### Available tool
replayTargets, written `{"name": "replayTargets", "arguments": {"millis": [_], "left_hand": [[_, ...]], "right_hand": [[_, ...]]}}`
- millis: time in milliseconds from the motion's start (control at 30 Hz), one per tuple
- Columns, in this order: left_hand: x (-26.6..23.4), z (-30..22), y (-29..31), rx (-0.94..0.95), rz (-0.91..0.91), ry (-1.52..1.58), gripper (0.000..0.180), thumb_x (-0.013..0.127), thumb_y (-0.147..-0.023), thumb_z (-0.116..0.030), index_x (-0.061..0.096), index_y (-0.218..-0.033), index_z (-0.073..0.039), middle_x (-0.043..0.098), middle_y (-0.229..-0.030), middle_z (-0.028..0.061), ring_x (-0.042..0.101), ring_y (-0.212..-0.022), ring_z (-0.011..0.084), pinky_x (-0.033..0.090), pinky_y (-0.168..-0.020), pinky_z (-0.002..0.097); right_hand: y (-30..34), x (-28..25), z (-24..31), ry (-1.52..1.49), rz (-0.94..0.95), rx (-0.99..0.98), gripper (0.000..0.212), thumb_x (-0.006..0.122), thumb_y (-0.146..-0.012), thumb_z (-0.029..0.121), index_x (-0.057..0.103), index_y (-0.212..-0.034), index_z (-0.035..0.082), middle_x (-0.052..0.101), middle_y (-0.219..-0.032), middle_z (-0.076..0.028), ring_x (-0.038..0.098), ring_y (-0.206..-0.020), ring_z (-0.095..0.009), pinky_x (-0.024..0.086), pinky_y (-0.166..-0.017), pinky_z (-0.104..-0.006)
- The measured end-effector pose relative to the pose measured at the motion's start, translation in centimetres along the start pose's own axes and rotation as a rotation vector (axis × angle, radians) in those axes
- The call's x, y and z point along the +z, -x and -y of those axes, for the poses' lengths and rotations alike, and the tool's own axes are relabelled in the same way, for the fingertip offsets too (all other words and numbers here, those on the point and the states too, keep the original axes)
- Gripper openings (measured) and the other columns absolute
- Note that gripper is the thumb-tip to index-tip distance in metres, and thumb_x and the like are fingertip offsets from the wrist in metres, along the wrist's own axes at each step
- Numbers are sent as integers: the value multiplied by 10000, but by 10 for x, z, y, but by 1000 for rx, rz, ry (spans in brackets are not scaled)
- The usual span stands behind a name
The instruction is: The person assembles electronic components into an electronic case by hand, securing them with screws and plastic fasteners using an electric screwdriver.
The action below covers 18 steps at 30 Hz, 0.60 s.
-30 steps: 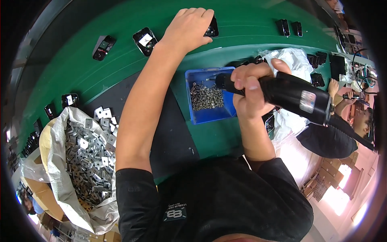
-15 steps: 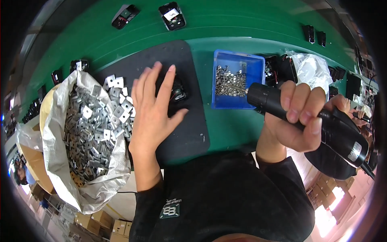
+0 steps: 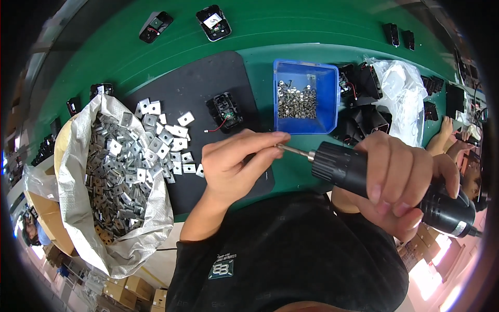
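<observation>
In my right hand (image 3: pixel 397 179) is a black electric screwdriver (image 3: pixel 340 167), its bit (image 3: pixel 297 151) aimed left. My left hand (image 3: pixel 231 164) pinches thumb and forefinger together right at the bit's tip; whatever sits between them is too small to tell. Just beyond that hand, a black plastic housing (image 3: pixel 224 110) with a green circuit board and a red wire lies on the dark mat (image 3: pixel 208 73). A blue tray (image 3: pixel 328 99) of small metal screws (image 3: pixel 296 103) stands beyond the screwdriver.
On the left, a white woven sack (image 3: pixel 78 208) is full of square metal plates (image 3: pixel 117 171); some lie loose on the mat. More black housings (image 3: pixel 364 119) and a clear plastic bag (image 3: pixel 400 93) are at the right. Another person's arm (image 3: pixel 442 136) shows at far right.
My left hand has moved off the housing, toward the right and nearer me, and closed at the bit's tip. The screwdriver has drawn back from the screw tray toward me.
</observation>
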<state>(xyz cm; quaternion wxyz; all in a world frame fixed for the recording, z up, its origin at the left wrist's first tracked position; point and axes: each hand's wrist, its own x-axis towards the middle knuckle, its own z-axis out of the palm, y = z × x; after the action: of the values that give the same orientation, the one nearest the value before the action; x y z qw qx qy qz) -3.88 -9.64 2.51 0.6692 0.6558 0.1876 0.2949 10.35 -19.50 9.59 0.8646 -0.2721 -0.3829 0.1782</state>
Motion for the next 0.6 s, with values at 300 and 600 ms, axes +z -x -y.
{"name": "replayTargets", "arguments": {"millis": [300, 600], "left_hand": [[11, 15, 13, 146, 6, 417, 206, 661, -801, 108, 664, -1007, 105, 699, -934, 242, 717, -785, 249, 581, -672, 284], [3, 17, 17, 147, 20, 389, 230, 657, -792, 117, 667, -1021, 102, 702, -946, 231, 714, -793, 253, 574, -674, 288]], "right_hand": [[-6, -2, 5, -181, 25, 50, 450, 705, -712, 33, 524, -1114, 122, 560, -672, 23, 576, -558, -89, 531, -608, -247], [-5, -2, 2, -209, 79, 74, 448, 709, -724, 40, 519, -1123, 116, 561, -659, 21, 578, -540, -89, 535, -581, -247]]}}
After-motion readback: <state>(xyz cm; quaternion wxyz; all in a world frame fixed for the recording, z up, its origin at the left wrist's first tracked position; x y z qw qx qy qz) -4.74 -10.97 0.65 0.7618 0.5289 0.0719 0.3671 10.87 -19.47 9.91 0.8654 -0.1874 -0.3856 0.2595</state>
